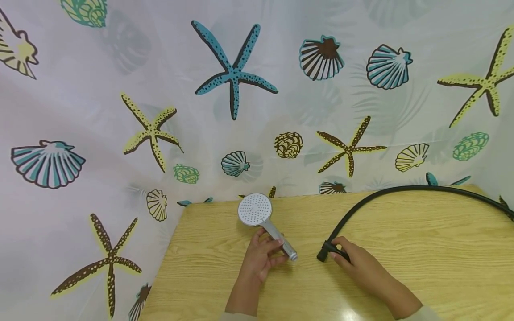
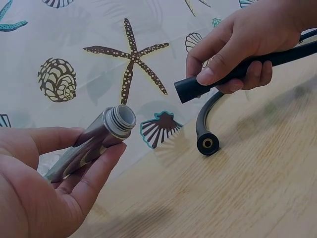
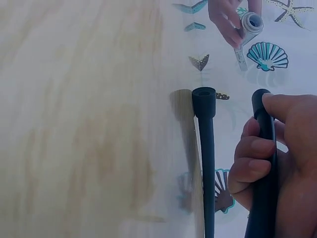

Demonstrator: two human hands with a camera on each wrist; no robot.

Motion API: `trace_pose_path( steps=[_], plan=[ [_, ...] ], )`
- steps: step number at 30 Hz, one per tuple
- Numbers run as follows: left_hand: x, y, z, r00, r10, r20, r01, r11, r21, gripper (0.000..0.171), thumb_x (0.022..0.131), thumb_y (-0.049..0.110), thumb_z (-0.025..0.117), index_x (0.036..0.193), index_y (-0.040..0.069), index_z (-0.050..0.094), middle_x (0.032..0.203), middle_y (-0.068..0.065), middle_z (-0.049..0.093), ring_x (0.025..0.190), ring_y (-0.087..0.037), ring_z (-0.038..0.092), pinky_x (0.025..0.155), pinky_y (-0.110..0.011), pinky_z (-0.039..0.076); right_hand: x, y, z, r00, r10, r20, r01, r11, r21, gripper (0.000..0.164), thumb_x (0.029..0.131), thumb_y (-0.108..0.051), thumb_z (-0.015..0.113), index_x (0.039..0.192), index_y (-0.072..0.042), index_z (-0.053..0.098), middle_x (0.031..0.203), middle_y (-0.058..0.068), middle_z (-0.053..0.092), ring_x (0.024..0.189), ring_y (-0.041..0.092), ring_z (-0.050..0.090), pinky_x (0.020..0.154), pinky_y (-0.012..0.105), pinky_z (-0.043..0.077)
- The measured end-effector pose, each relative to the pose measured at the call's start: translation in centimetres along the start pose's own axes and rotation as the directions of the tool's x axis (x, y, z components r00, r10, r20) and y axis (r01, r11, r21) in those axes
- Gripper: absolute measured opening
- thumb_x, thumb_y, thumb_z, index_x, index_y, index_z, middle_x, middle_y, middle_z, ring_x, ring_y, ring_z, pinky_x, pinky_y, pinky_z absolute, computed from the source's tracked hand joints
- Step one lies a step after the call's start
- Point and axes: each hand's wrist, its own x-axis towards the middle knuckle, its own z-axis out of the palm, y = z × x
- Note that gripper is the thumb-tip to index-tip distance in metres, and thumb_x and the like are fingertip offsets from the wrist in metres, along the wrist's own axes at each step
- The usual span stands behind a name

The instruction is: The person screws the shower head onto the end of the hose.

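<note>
A silver handheld shower head (image 1: 254, 209) with a white spray face is held by its handle in my left hand (image 1: 257, 256). The spray face points up, and the threaded handle end (image 2: 124, 119) sticks out past the fingers toward the right. My right hand (image 1: 363, 267) grips one end of a black hose (image 1: 401, 189), its fingers curled around the black collar (image 2: 190, 89). A gap separates the collar from the threads. The hose's other end (image 3: 204, 105), with a brass-coloured centre in the left wrist view, lies on the table near the right hand.
Beneath both hands is a light wooden table (image 1: 201, 249). A white curtain (image 1: 257, 138) printed with starfish and shells hangs behind it and along the left side. The hose arcs across the table's back right and runs off at the right edge.
</note>
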Motion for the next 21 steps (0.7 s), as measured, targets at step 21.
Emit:
trace_pose_path(
  steps=[21],
  plan=[
    [0.03,-0.34,0.94,0.999,0.021,-0.034,-0.022,1.000,-0.021,0.076,0.092,0.005,0.071,0.153,0.015,0.026,0.149,-0.023,0.046,0.112,-0.025,0.066,0.088,-0.041,0.064,-0.16,-0.31,0.50,0.999,-0.040,-0.011,0.040,0.999,-0.019,0.037,0.102,-0.043,0.057,0.131,-0.020,0.055,0.080,-0.008,0.056,0.063,0.004,0.048,0.053,0.022,0.044]
  ],
)
